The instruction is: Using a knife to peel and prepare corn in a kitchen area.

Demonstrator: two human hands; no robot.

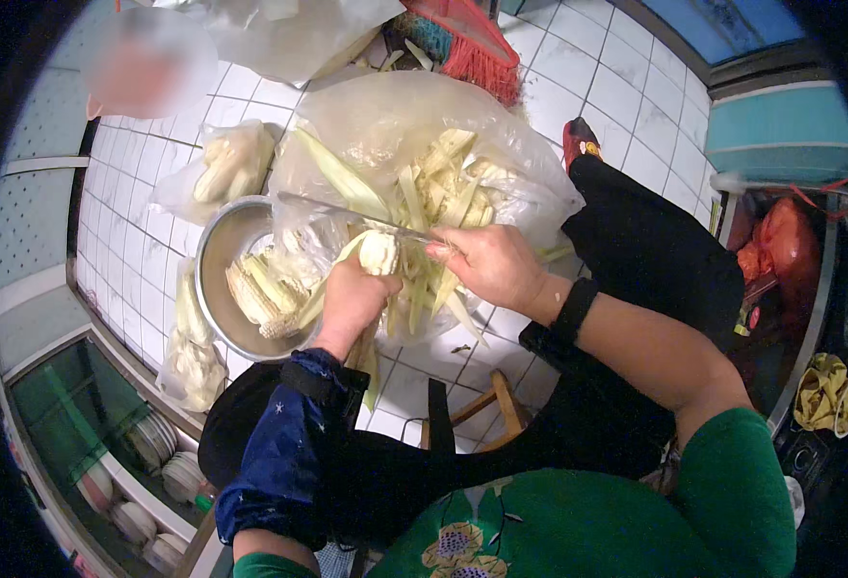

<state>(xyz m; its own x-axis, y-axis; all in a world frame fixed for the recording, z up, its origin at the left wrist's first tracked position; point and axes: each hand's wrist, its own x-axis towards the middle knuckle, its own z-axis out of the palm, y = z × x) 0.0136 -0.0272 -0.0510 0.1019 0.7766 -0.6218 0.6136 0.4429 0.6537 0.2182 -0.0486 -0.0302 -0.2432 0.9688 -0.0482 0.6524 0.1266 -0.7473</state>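
Observation:
My left hand (357,292) is closed around an ear of white corn (379,253) with husk leaves hanging off it. My right hand (492,271) grips the handle end of a long knife (355,214), whose blade lies across the top of that ear. Beneath both hands a large clear plastic bag (388,108) is spread on the floor, bearing husks (460,195) and kernels or scraps. To the left of my left hand a steel basin (207,289) holds several corn ears or cobs (257,292) and a crumpled plastic bag (304,249).
Two bags (229,170) (196,361) of pale contents rest on the tiled floor left of the basin. A red broom (478,54) lies beyond the big bag. A wooden stool (507,404) is between my legs. Dish shelves (142,498) stand at lower left, an open cabinet (821,289) at right.

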